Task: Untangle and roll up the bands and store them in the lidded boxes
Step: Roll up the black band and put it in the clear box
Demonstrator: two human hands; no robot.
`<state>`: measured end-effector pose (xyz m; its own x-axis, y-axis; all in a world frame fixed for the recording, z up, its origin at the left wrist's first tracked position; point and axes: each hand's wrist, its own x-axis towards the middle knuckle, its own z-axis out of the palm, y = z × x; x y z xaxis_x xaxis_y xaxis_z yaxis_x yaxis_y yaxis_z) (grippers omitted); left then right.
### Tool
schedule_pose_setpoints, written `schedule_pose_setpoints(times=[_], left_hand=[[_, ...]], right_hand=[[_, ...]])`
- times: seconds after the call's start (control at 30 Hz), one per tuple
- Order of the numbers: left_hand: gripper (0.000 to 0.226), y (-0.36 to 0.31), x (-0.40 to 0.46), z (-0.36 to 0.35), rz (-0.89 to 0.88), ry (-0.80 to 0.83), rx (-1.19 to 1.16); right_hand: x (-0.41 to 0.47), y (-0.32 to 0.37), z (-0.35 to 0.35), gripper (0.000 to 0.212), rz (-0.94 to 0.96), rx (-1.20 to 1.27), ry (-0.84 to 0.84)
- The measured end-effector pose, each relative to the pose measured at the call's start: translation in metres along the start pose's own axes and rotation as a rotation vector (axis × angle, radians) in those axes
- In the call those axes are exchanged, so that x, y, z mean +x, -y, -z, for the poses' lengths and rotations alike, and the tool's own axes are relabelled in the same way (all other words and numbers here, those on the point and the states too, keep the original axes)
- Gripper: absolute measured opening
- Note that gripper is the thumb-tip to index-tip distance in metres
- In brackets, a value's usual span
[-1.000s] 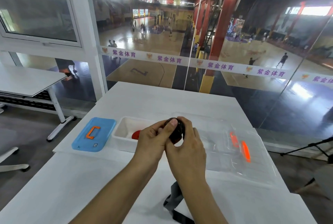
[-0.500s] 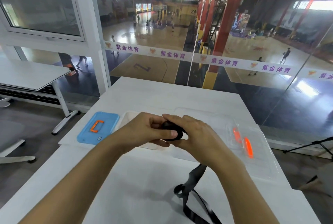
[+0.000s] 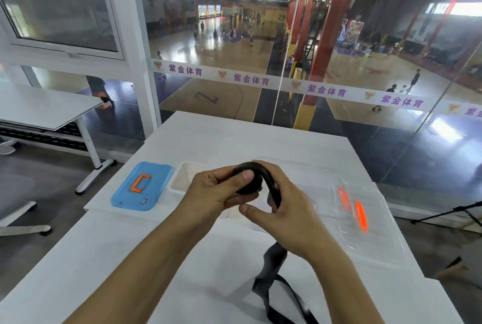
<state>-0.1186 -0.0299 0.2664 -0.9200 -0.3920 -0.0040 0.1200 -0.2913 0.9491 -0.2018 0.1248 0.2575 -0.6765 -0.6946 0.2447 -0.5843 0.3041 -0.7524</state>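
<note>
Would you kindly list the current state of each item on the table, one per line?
Black elastic band: partly rolled, tail trailing loose on the table.
Left hand: gripping the roll.
Right hand: feeding the band.
Blue lid with orange handle: off, lying flat.
White box: open.
Clear plastic lid with orange clips: off, lying flat.

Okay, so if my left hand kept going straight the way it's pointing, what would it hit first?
The left hand points rightward, its thumb already pressing the rolled black band. Just past the roll is the right hand, so it would probably meet that next, though depth is unclear.
</note>
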Motion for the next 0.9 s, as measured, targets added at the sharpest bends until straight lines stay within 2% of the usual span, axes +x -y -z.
schedule_pose_setpoints(times=[0.2, 0.37, 0.47, 0.63, 0.7, 0.8, 0.9], left_hand=[[0.041, 0.006, 0.000, -0.015, 0.098, -0.031, -0.239], [0.041, 0.011, -0.002, -0.019, 0.080, -0.071, -0.208], [0.040, 0.013, -0.001, -0.008, 0.110, -0.074, -0.092], [0.040, -0.012, 0.005, 0.017, 0.161, 0.175, 0.265], [0.037, -0.021, 0.008, 0.016, 0.112, 0.165, 0.376], [0.037, -0.025, 0.011, 0.013, 0.017, 0.119, 0.400], [0.039, -0.024, 0.015, 0.013, -0.041, 0.015, 0.307]], right_hand=[[-0.009, -0.001, -0.037, 0.074, 0.026, 0.173, -0.286], [-0.005, -0.001, -0.039, 0.073, 0.024, 0.056, -0.300], [0.000, -0.009, -0.028, 0.066, 0.013, 0.070, -0.183], [0.009, -0.016, -0.011, 0.068, 0.093, 0.060, 0.106], [0.012, -0.010, -0.010, 0.069, 0.105, 0.074, 0.122], [0.019, -0.003, 0.001, 0.068, 0.073, 0.089, 0.122], [0.024, -0.009, 0.016, 0.041, -0.105, 0.253, 0.239]])
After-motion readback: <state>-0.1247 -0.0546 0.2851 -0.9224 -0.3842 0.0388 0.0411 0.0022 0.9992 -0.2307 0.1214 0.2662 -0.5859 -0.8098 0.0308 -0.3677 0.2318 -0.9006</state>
